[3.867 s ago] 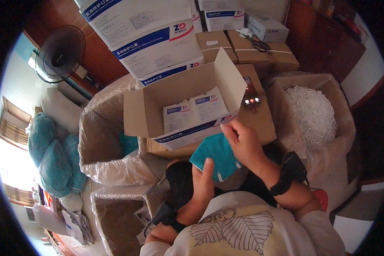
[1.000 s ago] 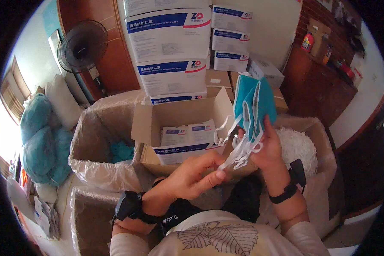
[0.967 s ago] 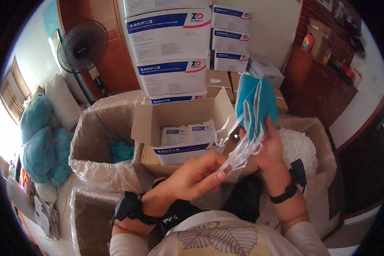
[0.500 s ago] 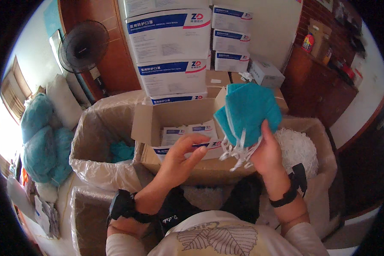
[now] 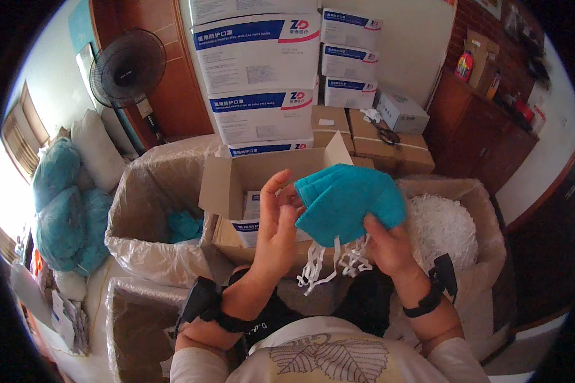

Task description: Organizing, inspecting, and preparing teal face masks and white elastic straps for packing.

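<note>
A small stack of teal folded face masks (image 5: 351, 201) is gripped at its lower right by my right hand (image 5: 393, 246), thumb on the front face. White ear straps (image 5: 322, 268) dangle from the lower edge of the masks. By the left edge of the stack, my left hand (image 5: 278, 223) is raised with its fingers apart and bent. Its fingertips lie beside or just behind the masks; whether they touch cannot be made out. Behind both hands, an open carton (image 5: 271, 169) holds small white and blue printed packs (image 5: 252, 203), partly hidden by the left hand.
A plastic-lined bin (image 5: 153, 262) on the left contains teal masks (image 5: 185, 226). White strap material (image 5: 444, 230) fills a lined bin at right. Tall stacked cartons (image 5: 255, 54) stand behind, beside a black fan (image 5: 128, 69). Another lined box (image 5: 128, 300) sits at lower left.
The mask stack has tipped over and come lower and nearer, straps hanging more freely. My left hand has risen and turned upward, moving to the stack's left edge.
</note>
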Available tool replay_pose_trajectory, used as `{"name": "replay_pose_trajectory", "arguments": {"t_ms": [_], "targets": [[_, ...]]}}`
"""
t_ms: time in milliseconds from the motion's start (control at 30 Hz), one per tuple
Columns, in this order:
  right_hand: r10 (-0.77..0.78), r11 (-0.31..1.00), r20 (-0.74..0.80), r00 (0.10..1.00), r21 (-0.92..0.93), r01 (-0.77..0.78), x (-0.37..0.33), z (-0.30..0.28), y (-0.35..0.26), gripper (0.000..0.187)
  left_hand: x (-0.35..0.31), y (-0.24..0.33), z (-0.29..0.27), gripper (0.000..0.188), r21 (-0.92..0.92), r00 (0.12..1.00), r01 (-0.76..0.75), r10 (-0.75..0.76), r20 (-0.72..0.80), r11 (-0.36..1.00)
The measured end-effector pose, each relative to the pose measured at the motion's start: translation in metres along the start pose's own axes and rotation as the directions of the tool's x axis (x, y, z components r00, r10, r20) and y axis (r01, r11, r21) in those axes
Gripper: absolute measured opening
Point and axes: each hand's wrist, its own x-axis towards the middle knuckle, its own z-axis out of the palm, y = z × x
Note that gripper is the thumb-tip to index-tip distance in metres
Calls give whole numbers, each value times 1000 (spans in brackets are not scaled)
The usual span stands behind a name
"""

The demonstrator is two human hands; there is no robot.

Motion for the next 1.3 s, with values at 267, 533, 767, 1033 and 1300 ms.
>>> {"name": "replay_pose_trajectory", "arguments": {"t_ms": [267, 533, 767, 1033, 1300], "targets": [[47, 999, -1, 999, -21, -47, 0, 7, -3, 41, 2, 8, -8, 59, 223, 924, -306, 232, 305, 925], [119, 992, 275, 954, -59, -107, 2, 9, -14, 45, -1, 9, -8, 43, 436, 945, -325, 309, 109, 839], [247, 969, 310, 918, -65, -238, 3, 9, -10, 46, 4, 7, -13, 26, 631, 956, -262, 285, 67, 730], [304, 952, 118, 946, -2, -306, 6, 29, -1, 43, 11, 1, -16, 20, 730, 950, -150, 302, -81, 667], [-68, 956, 134, 989, -276, 103, 18, 22, 8, 37, 18, -4, -20, 54, 99, 988, 24, -9, -152, 995]]}}
